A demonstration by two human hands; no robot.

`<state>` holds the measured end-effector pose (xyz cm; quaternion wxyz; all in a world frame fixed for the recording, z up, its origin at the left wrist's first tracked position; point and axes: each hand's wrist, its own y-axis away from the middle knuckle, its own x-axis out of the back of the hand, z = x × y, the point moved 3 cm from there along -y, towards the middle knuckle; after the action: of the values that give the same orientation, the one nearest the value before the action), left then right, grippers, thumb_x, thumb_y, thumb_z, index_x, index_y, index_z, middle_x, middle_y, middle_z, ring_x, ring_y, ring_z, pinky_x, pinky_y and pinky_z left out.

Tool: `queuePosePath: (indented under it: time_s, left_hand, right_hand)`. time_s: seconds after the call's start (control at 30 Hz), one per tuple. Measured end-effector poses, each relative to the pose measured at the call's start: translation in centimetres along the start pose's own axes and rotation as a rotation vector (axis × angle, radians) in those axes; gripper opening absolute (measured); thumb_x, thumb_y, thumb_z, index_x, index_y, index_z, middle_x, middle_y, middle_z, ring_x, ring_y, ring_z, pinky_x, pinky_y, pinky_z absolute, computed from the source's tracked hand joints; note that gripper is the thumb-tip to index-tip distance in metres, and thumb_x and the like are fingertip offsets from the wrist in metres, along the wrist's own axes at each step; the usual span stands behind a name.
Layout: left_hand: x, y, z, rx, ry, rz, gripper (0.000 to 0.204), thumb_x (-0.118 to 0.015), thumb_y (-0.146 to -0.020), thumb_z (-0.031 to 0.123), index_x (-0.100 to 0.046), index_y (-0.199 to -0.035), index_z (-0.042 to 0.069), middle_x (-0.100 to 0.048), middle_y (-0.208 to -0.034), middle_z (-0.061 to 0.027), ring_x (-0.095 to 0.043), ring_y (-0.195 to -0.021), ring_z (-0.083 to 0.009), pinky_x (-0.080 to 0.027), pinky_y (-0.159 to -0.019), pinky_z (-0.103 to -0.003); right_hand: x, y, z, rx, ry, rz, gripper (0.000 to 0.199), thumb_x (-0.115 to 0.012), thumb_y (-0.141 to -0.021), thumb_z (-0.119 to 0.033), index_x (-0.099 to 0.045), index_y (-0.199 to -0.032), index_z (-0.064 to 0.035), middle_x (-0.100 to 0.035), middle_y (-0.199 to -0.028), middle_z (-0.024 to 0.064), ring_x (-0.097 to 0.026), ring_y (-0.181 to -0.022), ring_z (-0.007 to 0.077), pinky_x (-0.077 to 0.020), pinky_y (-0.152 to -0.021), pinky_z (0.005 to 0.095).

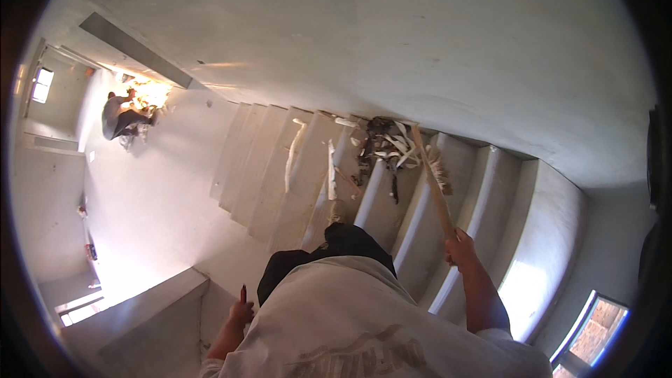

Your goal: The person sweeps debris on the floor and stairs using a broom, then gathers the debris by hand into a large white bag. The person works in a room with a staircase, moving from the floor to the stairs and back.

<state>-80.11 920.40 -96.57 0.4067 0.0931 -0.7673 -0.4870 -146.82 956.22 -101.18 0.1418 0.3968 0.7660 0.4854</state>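
My right hand is closed round the near end of a long, flat wooden brush. Its pale bristles face right, over a stair step. The brush's far end touches or overlaps a heap of debris by the wall, made of whitish strips and dark scraps. At the lower left, my left hand grips a slim, dark reddish thing with a pointed tip; its kind is too small to make out. That hand is well apart from the debris, beside my shirt.
Pale stairs run across the middle, along a plastered wall. Long white strips lie on the steps left of the heap. Another person bends low at the far left near a bright light. A low wall stands at lower left.
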Motion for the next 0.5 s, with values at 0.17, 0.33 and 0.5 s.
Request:
queuePosePath:
  time_s: [0.17, 0.33, 0.5]
  left_hand:
    - [21.8, -3.9, 1.1, 0.481, 1.284, 0.256, 0.022, -0.065, -0.088, 0.025, -0.058, -0.088, 0.005, -0.057, -0.067, -0.0053, -0.057, -0.049, -0.0186, -0.046, -0.043, -0.033]
    - [34.8, -4.7, 1.3, 0.282, 1.092, 0.356, 0.017, -0.061, -0.089, 0.020, -0.054, -0.084, 0.006, -0.054, -0.065, -0.0029, -0.053, -0.047, -0.0148, -0.044, -0.041, -0.030]
    - [38.6, -6.5, 4.2, 0.231, 0.948, 0.300, 0.017, -0.059, -0.090, 0.020, -0.058, -0.090, 0.003, -0.055, -0.065, -0.0025, -0.054, -0.049, -0.0139, -0.045, -0.043, -0.029]
  right_hand:
    - [0.1, 0.2, 0.8, 0.012, -0.085, 0.055, 0.058, -0.055, -0.087, -0.009, -0.045, -0.143, -0.0128, -0.057, -0.070, 0.0060, -0.055, -0.049, 0.0156, -0.0441, -0.040, 0.0303]
    - [-4.0, 0.2, 3.2, 0.307, 0.416, 0.325, 0.055, -0.055, -0.089, -0.012, -0.044, -0.143, -0.0085, -0.067, -0.085, 0.0170, -0.068, -0.078, 0.0322, -0.0552, -0.069, 0.0434]
    - [-7.8, 9.1, -1.7, 0.190, 0.389, 0.286, 0.055, -0.052, -0.090, -0.017, -0.042, -0.144, -0.0106, -0.066, -0.102, 0.0261, -0.065, -0.097, 0.0415, -0.0516, -0.086, 0.0484]
